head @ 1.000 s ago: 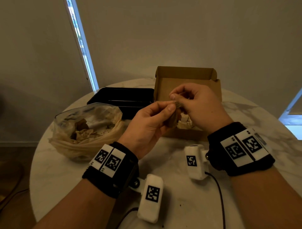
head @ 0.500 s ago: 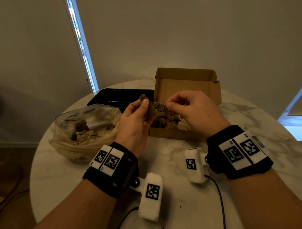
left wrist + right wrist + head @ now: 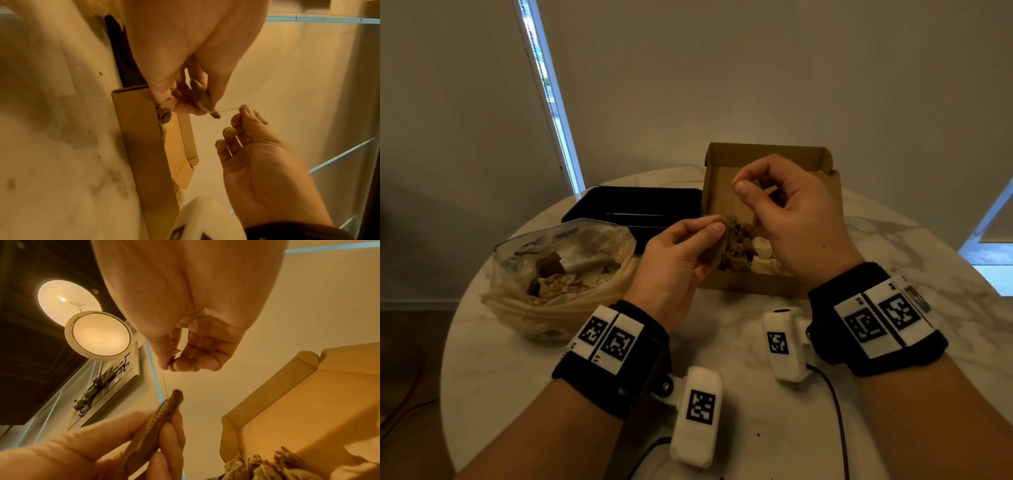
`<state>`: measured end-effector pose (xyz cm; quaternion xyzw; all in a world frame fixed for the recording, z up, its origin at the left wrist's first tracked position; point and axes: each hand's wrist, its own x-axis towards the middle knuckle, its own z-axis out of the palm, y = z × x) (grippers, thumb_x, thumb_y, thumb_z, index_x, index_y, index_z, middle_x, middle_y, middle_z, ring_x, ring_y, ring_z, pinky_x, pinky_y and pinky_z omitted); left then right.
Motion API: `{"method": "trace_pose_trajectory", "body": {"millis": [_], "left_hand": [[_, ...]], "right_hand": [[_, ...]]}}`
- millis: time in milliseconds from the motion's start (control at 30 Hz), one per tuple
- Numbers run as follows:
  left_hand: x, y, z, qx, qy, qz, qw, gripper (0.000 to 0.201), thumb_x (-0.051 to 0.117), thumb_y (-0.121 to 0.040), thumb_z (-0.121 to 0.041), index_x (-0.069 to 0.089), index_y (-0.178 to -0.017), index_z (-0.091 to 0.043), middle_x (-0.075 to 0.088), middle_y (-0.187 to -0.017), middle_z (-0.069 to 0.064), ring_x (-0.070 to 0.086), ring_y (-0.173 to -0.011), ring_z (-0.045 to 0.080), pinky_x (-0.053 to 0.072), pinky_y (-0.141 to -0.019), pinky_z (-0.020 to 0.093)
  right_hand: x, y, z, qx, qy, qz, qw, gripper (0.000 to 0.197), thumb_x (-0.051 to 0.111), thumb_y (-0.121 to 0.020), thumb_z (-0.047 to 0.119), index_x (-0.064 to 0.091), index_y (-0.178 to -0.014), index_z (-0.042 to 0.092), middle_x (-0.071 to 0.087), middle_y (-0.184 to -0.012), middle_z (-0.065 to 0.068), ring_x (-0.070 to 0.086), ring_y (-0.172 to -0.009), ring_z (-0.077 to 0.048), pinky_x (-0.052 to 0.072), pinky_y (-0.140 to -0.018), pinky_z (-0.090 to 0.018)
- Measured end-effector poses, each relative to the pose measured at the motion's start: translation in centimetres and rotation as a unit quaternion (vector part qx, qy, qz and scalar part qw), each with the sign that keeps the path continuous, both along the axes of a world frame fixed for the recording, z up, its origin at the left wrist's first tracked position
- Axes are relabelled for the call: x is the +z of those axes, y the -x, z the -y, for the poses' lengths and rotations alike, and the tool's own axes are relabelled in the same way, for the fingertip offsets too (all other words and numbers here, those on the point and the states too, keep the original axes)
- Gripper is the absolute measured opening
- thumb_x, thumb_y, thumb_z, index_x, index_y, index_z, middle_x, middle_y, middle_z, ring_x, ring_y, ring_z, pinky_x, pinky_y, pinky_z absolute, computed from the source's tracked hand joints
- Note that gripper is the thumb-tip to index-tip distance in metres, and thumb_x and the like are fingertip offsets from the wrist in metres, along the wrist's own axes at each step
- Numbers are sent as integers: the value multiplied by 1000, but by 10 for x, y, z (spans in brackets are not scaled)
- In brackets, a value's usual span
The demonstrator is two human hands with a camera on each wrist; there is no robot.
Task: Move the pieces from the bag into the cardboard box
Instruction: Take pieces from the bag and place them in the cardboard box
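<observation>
My left hand (image 3: 717,229) pinches a flat brown piece (image 3: 722,244) over the front left corner of the open cardboard box (image 3: 756,286). My right hand (image 3: 739,185) is raised above the box, thumb and forefinger pinching a thin thread (image 3: 228,110) that runs to the piece's tip (image 3: 216,115). The right wrist view shows the same thread (image 3: 165,382) running from the pinch (image 3: 170,363) down to the piece (image 3: 162,415). Several brown and white pieces (image 3: 746,251) lie in the box. The clear plastic bag (image 3: 551,274), open, with pieces inside, sits to the left.
A black tray (image 3: 633,205) lies behind the bag, touching the box's left side. All of this stands on a round white marble table (image 3: 739,428); its front holds only a few crumbs. A cable (image 3: 839,411) trails from my right wrist camera.
My right hand has risen from low over the box, drawing the thread up. My left hand has brought the piece right and down, over the box's corner.
</observation>
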<state>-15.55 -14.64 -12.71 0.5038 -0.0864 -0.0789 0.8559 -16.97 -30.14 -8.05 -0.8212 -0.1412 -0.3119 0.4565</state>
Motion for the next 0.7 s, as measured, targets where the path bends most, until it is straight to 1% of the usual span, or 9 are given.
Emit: {"method": "trace_pose_trajectory", "body": {"millis": [67,133,200,300,333,400,500,600,700], "left_hand": [[1,3,2,-37,-17,8,999,16,68,-92,-7,74,-106,-11,76,-95,2,70,-90,10,53,-75,21],[3,5,3,-67,-22,18,997,18,68,-90,-8,74,-107,-12,75,-96,3,69,-91,11,50,-81,26],[4,7,3,-89,-17,24,996,19,68,-89,-10,74,-107,-12,75,-95,3,69,-89,13,49,-78,27],[5,7,3,-103,14,29,994,22,69,-86,-11,69,-107,-15,73,-92,0,68,-82,11,49,-64,22],[5,6,2,-97,31,26,994,24,69,-86,-11,66,-110,-16,73,-94,0,68,-83,12,51,-65,23],[6,4,1,-71,60,19,995,30,66,-89,-8,64,-118,-15,72,-100,3,70,-90,13,56,-71,26],[4,-2,-2,-13,91,5,996,36,63,-95,-6,63,-130,-12,71,-102,1,69,-92,10,57,-73,22],[1,-7,-5,41,96,-12,994,31,63,-96,-6,67,-125,-16,73,-102,-1,69,-91,8,57,-75,22],[-3,-9,-7,73,75,-18,994,24,63,-96,-6,69,-115,-18,74,-104,0,70,-93,10,58,-80,25]], "right_hand": [[-1,-2,3,-19,-6,7,1000,7,61,-100,30,68,-99,28,66,-90,15,62,-80,-7,57,-74,-35],[-2,-4,5,-31,-11,2,999,7,62,-99,30,68,-98,29,67,-90,15,62,-82,-5,56,-75,-33],[-4,-5,7,-42,-2,-19,999,7,63,-98,28,70,-95,28,68,-89,14,62,-85,-4,55,-76,-30],[-6,-5,7,-44,10,-93,995,9,65,-97,27,71,-91,29,68,-87,12,63,-83,-5,54,-73,-29],[-7,-5,7,-40,13,-118,992,10,65,-97,27,71,-89,29,68,-86,11,63,-81,-6,52,-71,-28],[-8,-4,7,-32,22,-156,987,9,66,-96,28,72,-89,28,69,-85,10,62,-79,-6,49,-69,-27],[-8,-2,6,-16,34,-188,981,8,68,-96,28,73,-91,27,70,-86,10,60,-71,2,45,-67,-22],[-6,1,3,8,40,-192,981,8,68,-95,30,74,-89,30,71,-83,13,59,-68,11,44,-65,-17],[-2,7,-1,51,62,-178,981,8,67,-96,31,75,-94,31,72,-84,13,61,-71,9,43,-66,-14]]}}
